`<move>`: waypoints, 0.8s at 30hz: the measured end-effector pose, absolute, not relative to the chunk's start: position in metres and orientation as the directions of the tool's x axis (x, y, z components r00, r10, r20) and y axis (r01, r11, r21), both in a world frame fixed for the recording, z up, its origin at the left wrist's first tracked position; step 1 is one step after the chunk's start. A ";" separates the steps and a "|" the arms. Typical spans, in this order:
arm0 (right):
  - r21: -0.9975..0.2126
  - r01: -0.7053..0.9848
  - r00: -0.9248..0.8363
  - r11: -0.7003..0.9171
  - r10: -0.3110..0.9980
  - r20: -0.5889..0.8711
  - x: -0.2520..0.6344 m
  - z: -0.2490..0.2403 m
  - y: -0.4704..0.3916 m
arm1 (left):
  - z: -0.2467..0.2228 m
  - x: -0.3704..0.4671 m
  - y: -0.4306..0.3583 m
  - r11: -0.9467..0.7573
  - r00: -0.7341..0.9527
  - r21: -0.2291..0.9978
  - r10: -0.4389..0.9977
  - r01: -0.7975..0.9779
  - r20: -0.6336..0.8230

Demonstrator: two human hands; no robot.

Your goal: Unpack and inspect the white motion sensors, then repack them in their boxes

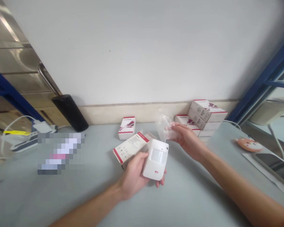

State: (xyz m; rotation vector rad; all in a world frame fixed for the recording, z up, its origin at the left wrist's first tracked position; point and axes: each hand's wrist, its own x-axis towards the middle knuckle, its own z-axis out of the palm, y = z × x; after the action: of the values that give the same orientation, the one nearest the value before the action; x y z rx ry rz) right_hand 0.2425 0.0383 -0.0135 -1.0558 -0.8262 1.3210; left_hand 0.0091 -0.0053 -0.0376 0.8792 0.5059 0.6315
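A white motion detector (156,160) with a pale lens window lies in my left hand (135,173), whose fingers wrap round its left side and underneath. My right hand (183,137) pinches a crumpled clear plastic bag (164,124) just above and beyond the detector. A thin white wire seems to run from the detector's top towards the bag. Behind my left hand lies a white and red detector box (131,148), with its right end looking open. Another small white and red box (127,127) stands just behind it.
Several white and red boxes (207,115) are stacked at the back right. A black cylinder (71,112), a power strip (34,140) and a blurred-out item (61,154) are on the left. To the right are an orange animal-shaped object (249,145) and a dark flat device (274,165).
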 end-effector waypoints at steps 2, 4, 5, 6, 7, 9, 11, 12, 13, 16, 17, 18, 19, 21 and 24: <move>-0.942 -0.335 0.156 -0.024 0.984 -0.081 0.245 -0.013 0.039 | -0.037 0.008 -0.006 0.464 0.706 0.833 0.695 -0.300 -0.134; -0.933 -0.359 0.184 -0.001 0.980 -0.072 0.248 -0.015 0.040 | -0.037 0.008 -0.007 0.462 0.710 0.839 0.691 -0.288 -0.137; -0.926 -0.377 0.181 -0.001 0.981 -0.074 0.248 -0.016 0.041 | -0.037 0.008 -0.007 0.463 0.714 0.841 0.685 -0.278 -0.142; -0.920 -0.391 0.167 -0.010 0.983 -0.082 0.247 -0.016 0.041 | -0.037 0.008 -0.007 0.466 0.717 0.843 0.682 -0.270 -0.147; -0.917 -0.398 0.147 -0.025 0.985 -0.091 0.245 -0.016 0.040 | -0.037 0.009 -0.007 0.468 0.718 0.843 0.680 -0.266 -0.150; -0.916 -0.397 0.104 -0.059 0.989 -0.109 0.237 -0.015 0.036 | -0.038 0.010 -0.007 0.471 0.720 0.840 0.678 -0.269 -0.150; -0.922 -0.378 0.070 -0.086 0.990 -0.121 0.227 -0.011 0.030 | -0.038 0.011 -0.007 0.477 0.725 0.833 0.674 -0.279 -0.143; -0.925 -0.368 0.055 -0.094 0.991 -0.122 0.222 -0.009 0.027 | -0.039 0.011 -0.007 0.481 0.729 0.830 0.670 -0.283 -0.140; -0.927 -0.362 0.039 -0.102 0.991 -0.125 0.218 -0.007 0.024 | -0.039 0.011 -0.006 0.483 0.732 0.827 0.668 -0.286 -0.137; -0.918 -0.375 -0.019 -0.126 0.992 -0.128 0.210 -0.003 0.018 | -0.040 0.010 -0.006 0.482 0.720 0.823 0.681 -0.301 -0.136; -0.911 -0.388 -0.038 -0.137 0.990 -0.133 0.208 -0.003 0.017 | -0.040 0.010 -0.006 0.480 0.713 0.823 0.688 -0.305 -0.137; -0.905 -0.398 -0.058 -0.151 0.989 -0.139 0.207 -0.003 0.016 | -0.040 0.010 -0.007 0.476 0.707 0.823 0.694 -0.309 -0.136; -0.900 -0.403 -0.077 -0.164 0.986 -0.145 0.206 -0.003 0.015 | -0.041 0.010 -0.007 0.467 0.702 0.826 0.701 -0.316 -0.127; -0.898 -0.400 -0.096 -0.183 0.983 -0.157 0.204 -0.004 0.013 | -0.044 0.010 -0.007 0.439 0.704 0.838 0.704 -0.325 -0.096; -0.893 -0.417 -0.072 -0.167 0.986 -0.150 0.204 -0.006 0.012 | -0.046 0.010 -0.008 0.396 0.713 0.862 0.698 -0.317 -0.059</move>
State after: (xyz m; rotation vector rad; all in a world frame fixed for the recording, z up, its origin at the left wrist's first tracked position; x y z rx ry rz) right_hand 0.2040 0.0123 -0.0058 -0.9721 -0.8238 1.5297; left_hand 0.0104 -0.0077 -0.0455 0.9642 0.4520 0.6716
